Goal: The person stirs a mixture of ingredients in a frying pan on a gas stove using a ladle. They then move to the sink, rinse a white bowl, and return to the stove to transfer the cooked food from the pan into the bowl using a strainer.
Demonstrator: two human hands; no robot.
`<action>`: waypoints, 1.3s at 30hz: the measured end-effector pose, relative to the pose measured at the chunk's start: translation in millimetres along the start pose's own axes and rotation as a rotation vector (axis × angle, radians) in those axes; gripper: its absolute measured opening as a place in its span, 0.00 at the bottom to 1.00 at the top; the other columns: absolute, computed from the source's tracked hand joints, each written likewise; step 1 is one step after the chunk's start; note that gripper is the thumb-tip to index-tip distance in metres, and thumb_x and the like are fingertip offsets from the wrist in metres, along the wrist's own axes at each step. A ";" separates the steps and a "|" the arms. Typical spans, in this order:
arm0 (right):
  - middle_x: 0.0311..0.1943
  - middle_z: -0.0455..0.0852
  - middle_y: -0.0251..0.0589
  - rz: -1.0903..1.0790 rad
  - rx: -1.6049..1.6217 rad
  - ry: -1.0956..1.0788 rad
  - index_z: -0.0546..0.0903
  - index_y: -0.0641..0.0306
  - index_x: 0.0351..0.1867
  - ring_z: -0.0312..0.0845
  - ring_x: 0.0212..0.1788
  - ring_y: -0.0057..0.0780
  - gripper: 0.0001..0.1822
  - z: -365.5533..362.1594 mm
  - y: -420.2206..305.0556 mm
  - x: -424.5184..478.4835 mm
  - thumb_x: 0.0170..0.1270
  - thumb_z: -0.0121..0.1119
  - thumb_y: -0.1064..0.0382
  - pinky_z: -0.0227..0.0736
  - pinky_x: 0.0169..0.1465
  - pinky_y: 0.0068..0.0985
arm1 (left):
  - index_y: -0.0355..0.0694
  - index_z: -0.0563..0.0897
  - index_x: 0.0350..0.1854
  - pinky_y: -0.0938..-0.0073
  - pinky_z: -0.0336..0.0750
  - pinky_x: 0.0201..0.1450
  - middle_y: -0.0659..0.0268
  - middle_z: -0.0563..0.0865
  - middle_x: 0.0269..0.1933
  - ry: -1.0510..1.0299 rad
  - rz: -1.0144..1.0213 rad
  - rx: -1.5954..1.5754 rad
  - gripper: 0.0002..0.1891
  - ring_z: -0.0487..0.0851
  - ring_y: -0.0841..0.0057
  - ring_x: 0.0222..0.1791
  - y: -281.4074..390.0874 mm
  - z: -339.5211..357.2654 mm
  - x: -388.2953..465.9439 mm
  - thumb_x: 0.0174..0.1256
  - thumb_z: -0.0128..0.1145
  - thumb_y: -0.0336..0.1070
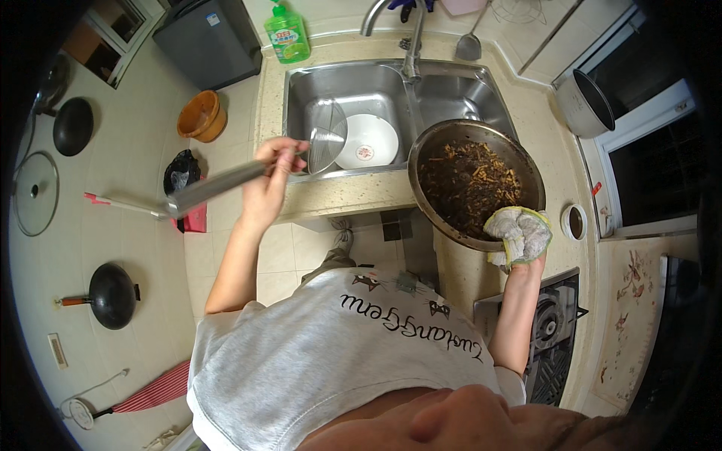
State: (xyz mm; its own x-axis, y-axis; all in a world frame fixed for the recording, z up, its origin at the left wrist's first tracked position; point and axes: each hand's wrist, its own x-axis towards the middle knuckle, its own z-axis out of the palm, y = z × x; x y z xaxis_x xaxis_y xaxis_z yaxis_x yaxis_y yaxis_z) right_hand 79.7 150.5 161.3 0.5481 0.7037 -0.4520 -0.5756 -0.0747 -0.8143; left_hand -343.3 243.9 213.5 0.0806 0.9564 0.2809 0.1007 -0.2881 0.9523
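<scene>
My left hand grips the metal handle of a mesh strainer. Its basket hangs over the left sink basin, above a white bowl with a red printed mark. The handle slants back to the lower left, blurred by motion. My right hand holds a folded grey-white cloth with a yellow-green edge against the near right rim of a round metal pan. The pan is tilted, and dark and brownish shredded bits cover its inside. The cloth hides most of that hand's fingers.
A double stainless sink with a faucet lies ahead. A green soap bottle stands behind it. To the right are a spatula, a grey inner pot, a white-rimmed jar and a gas stove.
</scene>
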 end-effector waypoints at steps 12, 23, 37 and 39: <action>0.34 0.83 0.45 -0.047 0.013 -0.127 0.77 0.65 0.40 0.81 0.34 0.38 0.12 85.3 44.9 -25.3 0.66 0.48 0.58 0.80 0.36 0.32 | 0.34 0.82 0.36 0.80 0.69 0.39 0.64 0.73 0.37 -0.301 -0.004 0.230 0.06 0.74 0.75 0.37 -73.0 -40.7 -0.1 0.60 0.54 0.22; 0.35 0.83 0.46 -0.071 -0.054 -0.101 0.76 0.67 0.42 0.81 0.36 0.37 0.15 82.7 66.2 -29.8 0.67 0.44 0.57 0.80 0.38 0.31 | 0.38 0.82 0.40 0.74 0.70 0.48 0.58 0.74 0.45 -0.609 -0.031 0.211 0.09 0.74 0.67 0.46 -116.3 -54.6 -1.1 0.56 0.59 0.27; 0.41 0.81 0.47 -0.119 0.034 -0.165 0.74 0.67 0.49 0.81 0.40 0.38 0.16 37.4 85.2 -15.7 0.67 0.46 0.59 0.81 0.44 0.31 | 0.32 0.69 0.55 0.78 0.68 0.54 0.61 0.70 0.55 -0.548 -0.817 -0.325 0.21 0.74 0.76 0.51 -94.9 -75.4 -12.0 0.58 0.57 0.23; 0.47 0.79 0.49 -0.005 0.048 -0.104 0.69 0.69 0.55 0.80 0.45 0.36 0.22 15.8 90.0 3.3 0.63 0.52 0.58 0.80 0.47 0.32 | 0.34 0.64 0.58 0.78 0.70 0.52 0.61 0.74 0.51 -0.533 -0.934 -0.216 0.27 0.75 0.77 0.48 -82.4 -75.1 -11.7 0.57 0.58 0.22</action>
State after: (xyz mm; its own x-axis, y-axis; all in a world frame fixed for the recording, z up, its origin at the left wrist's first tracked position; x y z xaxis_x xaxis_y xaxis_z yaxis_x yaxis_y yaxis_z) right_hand 20.1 157.3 92.3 0.4864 0.7736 -0.4061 -0.6030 -0.0391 -0.7968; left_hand -427.1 260.1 140.7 0.4869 0.6344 -0.6004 0.1732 0.6036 0.7782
